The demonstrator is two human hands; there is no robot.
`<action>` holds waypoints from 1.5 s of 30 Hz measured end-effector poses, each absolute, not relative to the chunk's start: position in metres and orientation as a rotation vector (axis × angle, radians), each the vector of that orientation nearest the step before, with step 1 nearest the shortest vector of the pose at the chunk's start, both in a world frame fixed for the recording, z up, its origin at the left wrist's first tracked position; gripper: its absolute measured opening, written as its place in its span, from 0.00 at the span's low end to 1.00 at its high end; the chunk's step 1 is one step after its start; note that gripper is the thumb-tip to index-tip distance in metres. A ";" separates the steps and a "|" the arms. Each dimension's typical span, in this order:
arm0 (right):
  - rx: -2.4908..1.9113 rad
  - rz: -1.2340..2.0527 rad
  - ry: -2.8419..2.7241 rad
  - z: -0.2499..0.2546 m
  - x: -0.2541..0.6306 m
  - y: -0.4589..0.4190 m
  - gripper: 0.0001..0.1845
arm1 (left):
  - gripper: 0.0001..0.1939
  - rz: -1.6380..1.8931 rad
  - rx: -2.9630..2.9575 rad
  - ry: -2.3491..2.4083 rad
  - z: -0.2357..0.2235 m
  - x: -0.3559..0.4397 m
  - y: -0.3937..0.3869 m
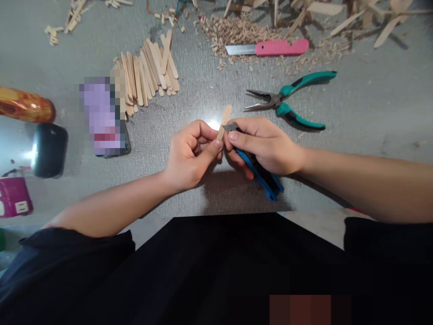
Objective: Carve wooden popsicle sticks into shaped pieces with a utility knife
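Note:
A wooden craft stick (226, 116) stands at a slant between the thumb and fingers of my left hand (192, 153), which is closed on its lower part. My right hand (264, 142) is wrapped round a pair of cutting pliers (259, 174) with blue and black handles. Their grey metal head touches or nearly touches the stick's right edge, around its middle. My right thumb rests beside the head, and the palm hides part of the handles. Both hands are just above the table, near its front edge.
Beyond my right hand lie open needle-nose pliers (275, 100) and a pink-handled knife (280, 47) beside wood shavings (233, 34). Craft sticks (145, 72) are piled at left near a pixelated phone (104, 117). Farther left are a dark rounded case (50, 150) and an orange cylinder (27, 104).

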State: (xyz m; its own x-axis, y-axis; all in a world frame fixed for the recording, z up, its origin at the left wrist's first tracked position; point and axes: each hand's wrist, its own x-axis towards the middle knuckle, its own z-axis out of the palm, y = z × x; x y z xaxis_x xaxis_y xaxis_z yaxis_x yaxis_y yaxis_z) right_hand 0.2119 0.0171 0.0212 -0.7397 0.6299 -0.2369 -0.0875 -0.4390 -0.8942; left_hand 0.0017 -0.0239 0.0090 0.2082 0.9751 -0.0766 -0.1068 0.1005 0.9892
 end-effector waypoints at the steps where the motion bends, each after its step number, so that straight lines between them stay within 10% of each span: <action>1: -0.760 2.201 -1.318 0.021 0.212 0.017 0.17 | 0.24 1.052 1.144 1.009 0.009 0.002 -0.024; 45: -1.180 1.814 -1.586 0.034 0.208 0.011 0.15 | 0.23 1.014 1.146 1.197 0.010 0.007 -0.030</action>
State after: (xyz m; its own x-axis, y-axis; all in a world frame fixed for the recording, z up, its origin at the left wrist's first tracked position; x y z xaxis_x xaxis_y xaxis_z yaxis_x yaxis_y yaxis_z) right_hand 0.2084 0.0111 0.0344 -0.5296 0.7927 -0.3020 0.1935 -0.2337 -0.9529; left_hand 0.0067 -0.0303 0.0101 0.1108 0.9819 -0.1537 0.0094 0.1536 0.9881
